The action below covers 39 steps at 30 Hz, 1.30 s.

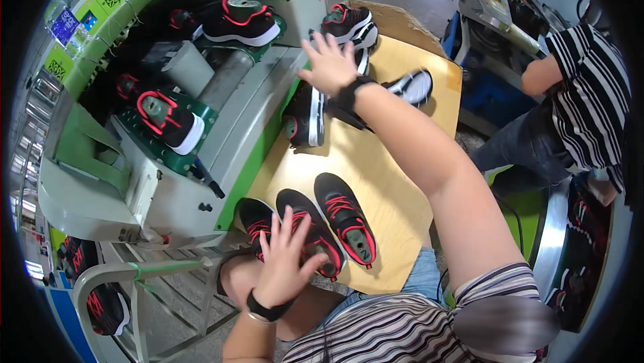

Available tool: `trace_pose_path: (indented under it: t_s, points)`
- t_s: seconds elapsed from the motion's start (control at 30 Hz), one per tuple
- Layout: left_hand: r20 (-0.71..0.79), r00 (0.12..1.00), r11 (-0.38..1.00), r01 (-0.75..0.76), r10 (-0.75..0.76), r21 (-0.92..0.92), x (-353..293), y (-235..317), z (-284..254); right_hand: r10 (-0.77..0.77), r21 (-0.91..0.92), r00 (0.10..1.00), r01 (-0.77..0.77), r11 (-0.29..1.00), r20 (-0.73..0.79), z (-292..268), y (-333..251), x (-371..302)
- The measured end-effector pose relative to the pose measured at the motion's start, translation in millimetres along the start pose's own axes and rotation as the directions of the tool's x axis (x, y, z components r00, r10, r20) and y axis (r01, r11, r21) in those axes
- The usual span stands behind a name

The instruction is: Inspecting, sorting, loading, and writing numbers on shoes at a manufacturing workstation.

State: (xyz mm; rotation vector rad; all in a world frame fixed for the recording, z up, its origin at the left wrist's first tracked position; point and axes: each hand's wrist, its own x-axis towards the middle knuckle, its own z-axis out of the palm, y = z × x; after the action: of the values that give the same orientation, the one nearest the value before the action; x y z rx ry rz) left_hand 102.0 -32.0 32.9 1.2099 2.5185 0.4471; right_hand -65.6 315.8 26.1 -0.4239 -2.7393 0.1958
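Note:
My left hand [288, 264], fingers spread, hovers over black sneakers with red laces at the near side of the wooden tabletop [396, 229]. Just under it is one sneaker [298, 212], partly hidden; another sneaker [255, 219] lies to its left, and a third sneaker [343, 215] to its right. My right hand [333, 68] reaches to the far left of the tabletop with its fingers apart. Beyond its fingertips sits a red-lined black sneaker [345, 22]. Below it a sneaker [310, 118] rests on its side, and another sneaker [410, 88] shows its pale sole.
Along the left runs a grey-and-green machine [255, 95]. It bears a sneaker [171, 122] on a green plate and a second sneaker [241, 21] farther back. A metal rail [141, 272] stands at lower left. A person in a striped shirt [590, 95] works on the right.

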Motion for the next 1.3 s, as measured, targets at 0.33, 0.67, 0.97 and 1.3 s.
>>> trace_pose_path:
  t_s: [0.33,0.67,0.97,1.3]
  points:
    - [-0.049,0.999,1.000,-0.002,0.001,-0.022,-3,10,38,0.252,0.024,0.961,-0.251,0.968,-0.115,-5,104,-213]
    - [-0.074,0.997,0.999,-0.021,0.019,-0.026,-7,8,42,0.672,0.565,0.710,-0.473,0.676,-0.211,-11,105,-318]
    - [-0.138,0.990,0.956,-0.042,0.002,-0.290,-6,13,46,0.772,0.978,0.633,-0.191,0.087,0.056,-14,71,-307]
    - [-0.109,0.972,-0.334,-0.035,0.206,-0.942,14,41,23,-0.079,0.998,0.997,-0.025,-0.061,0.020,-110,-53,-319]
